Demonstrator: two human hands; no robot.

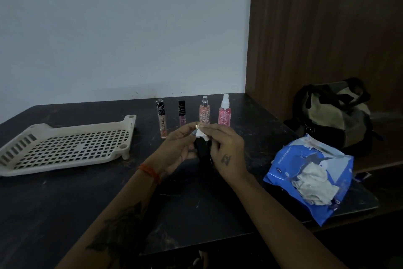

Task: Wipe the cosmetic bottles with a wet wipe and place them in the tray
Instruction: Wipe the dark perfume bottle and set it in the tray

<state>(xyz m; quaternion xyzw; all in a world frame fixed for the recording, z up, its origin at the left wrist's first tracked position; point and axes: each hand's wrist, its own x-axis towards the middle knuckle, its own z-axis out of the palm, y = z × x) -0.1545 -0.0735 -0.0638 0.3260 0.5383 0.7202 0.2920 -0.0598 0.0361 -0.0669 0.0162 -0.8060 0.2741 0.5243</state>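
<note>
My left hand [177, 146] grips a black cosmetic bottle [201, 148] with a gold top, held above the dark table. My right hand [226, 148] pinches a small white wet wipe [200, 134] against the bottle's upper part. Behind my hands several bottles stand in a row: a tube with a beige base [161, 119], a black-capped pink tube [182, 112], a peach spray bottle [204, 110] and a pink spray bottle with a white nozzle [224, 110]. A cream perforated tray [65, 148] lies at the left with nothing in it.
A blue pack of wet wipes [309, 172] lies open at the right edge of the table [87, 203], a crumpled wipe on top. A beige and black bag [333, 113] sits beyond it beside a brown wooden panel. A white wall runs behind.
</note>
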